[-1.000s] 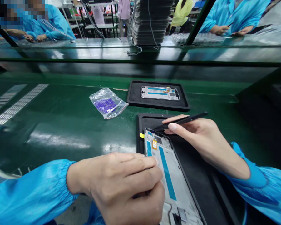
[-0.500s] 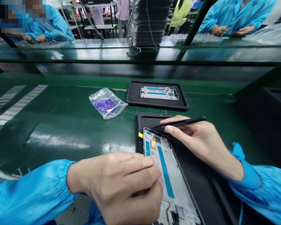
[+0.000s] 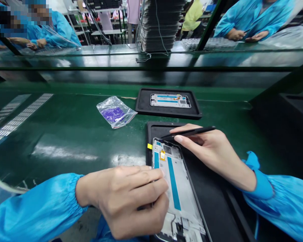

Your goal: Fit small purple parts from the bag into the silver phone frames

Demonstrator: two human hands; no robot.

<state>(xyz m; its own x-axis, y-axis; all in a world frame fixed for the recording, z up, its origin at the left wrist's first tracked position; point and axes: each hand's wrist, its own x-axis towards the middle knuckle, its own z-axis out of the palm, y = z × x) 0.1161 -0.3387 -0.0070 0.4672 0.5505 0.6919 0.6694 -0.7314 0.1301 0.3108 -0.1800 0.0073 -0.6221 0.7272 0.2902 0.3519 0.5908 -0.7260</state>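
The left fingers (image 3: pixel 151 188) hide part of the phone frame (image 3: pixel 184 188), its near end partly cut off below.

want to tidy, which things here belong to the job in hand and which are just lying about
Likely in the job:
silver phone frame with blue strips, at left hand
slim black pointed tool, in right hand
black rectangular tray under the frame

Likely lying about:
clear plastic bag with purple contents
farther black tray bearing a similar silver frame
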